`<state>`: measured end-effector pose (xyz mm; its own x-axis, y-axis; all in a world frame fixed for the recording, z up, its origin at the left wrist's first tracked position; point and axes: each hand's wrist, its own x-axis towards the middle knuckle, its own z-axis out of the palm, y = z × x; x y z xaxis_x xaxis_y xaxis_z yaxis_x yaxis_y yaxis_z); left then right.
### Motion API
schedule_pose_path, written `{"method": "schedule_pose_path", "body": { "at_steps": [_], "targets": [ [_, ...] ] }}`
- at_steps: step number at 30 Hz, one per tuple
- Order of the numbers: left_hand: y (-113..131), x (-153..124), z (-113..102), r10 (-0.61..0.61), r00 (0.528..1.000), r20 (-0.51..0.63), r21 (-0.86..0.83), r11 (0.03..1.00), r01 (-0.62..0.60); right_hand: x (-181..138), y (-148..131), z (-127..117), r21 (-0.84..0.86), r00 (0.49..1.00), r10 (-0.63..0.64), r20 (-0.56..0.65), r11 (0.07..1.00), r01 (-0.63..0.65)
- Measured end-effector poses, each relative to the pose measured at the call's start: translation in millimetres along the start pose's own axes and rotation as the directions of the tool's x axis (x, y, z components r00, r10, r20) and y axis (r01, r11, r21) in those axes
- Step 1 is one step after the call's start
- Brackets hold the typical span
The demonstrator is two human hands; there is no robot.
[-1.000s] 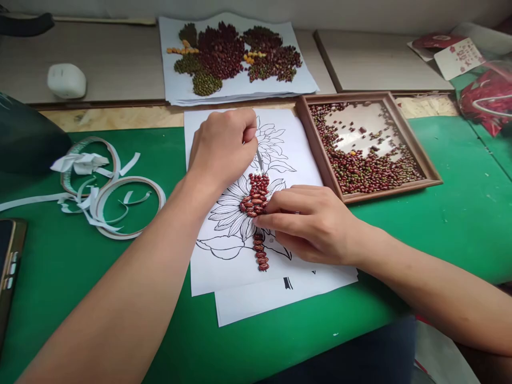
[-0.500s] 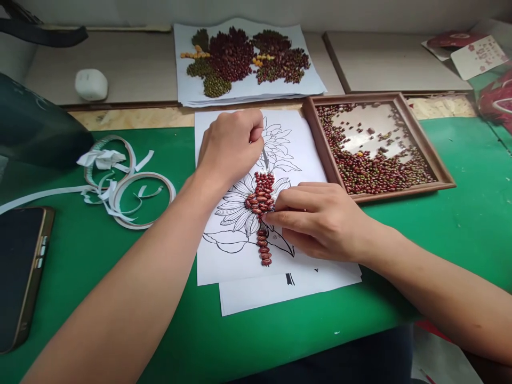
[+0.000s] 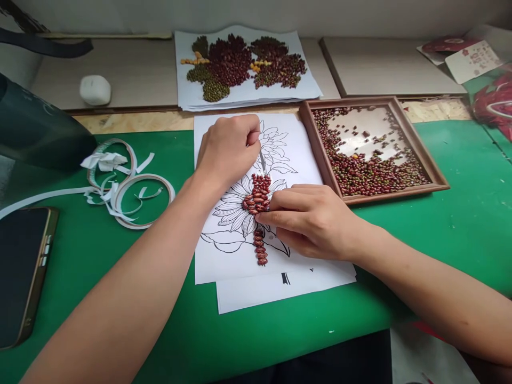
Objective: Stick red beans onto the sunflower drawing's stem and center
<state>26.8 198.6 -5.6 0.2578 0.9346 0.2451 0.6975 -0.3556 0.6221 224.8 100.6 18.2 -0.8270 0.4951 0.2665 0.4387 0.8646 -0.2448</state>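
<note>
The left hand [image 3: 228, 149] was curled in a fist around a thin grey metal tool [image 3: 262, 161], its tip at twelve o'clock of the cluster of speckled dark red beans [image 3: 258, 194] on the white paper sheet with a black-outlined sunflower [image 3: 232, 213]. The right hand [image 3: 310, 221] lay at four o'clock of the cluster, fingertips [image 3: 264, 216] touching it. A brown wooden tray of mixed beans [image 3: 400, 193] sat at two o'clock.
</note>
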Motion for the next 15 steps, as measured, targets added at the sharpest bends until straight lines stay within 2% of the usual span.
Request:
{"method": "schedule_pose_path", "body": {
  "at_steps": [15],
  "targets": [
    [0.1,-1.6,-0.2,0.006,1.000,0.002,-0.019,1.000,-0.005,-4.1,4.8,5.3,0.046,1.000,0.004,-0.029,0.999,-0.002]
  ]
}}
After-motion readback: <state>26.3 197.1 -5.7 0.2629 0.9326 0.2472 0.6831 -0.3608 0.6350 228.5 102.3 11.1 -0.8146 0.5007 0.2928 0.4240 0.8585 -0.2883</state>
